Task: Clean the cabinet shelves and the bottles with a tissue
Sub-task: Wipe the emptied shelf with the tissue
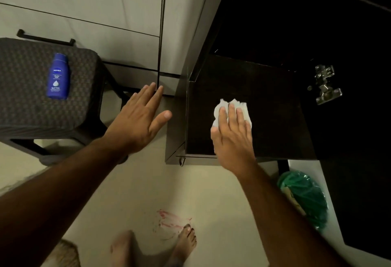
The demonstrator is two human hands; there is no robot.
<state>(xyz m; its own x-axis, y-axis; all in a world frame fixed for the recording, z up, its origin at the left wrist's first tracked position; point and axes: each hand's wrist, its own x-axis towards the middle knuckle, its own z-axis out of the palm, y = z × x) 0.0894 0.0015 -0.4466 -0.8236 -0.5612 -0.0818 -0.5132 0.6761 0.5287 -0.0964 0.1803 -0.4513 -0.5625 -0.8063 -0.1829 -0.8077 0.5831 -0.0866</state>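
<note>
Head view: the right hand [230, 137] lies flat, fingers straight, pressing a crumpled white tissue [231, 111] onto the dark wooden bottom shelf [270, 122] of the open cabinet. The left hand [140, 118] hovers open with fingers spread, holding nothing, near the pale cabinet front. The step in hand appears to be shelf wiping. The blue plastic lotion bottle [58, 76] lies well apart on the dark woven stool [27, 105], seemingly awaiting its wipe. The next move likely calls for sweeping the tissue across the unwiped shelf area.

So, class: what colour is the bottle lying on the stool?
Blue bottle, with white lettering, seen in the head view.
</note>
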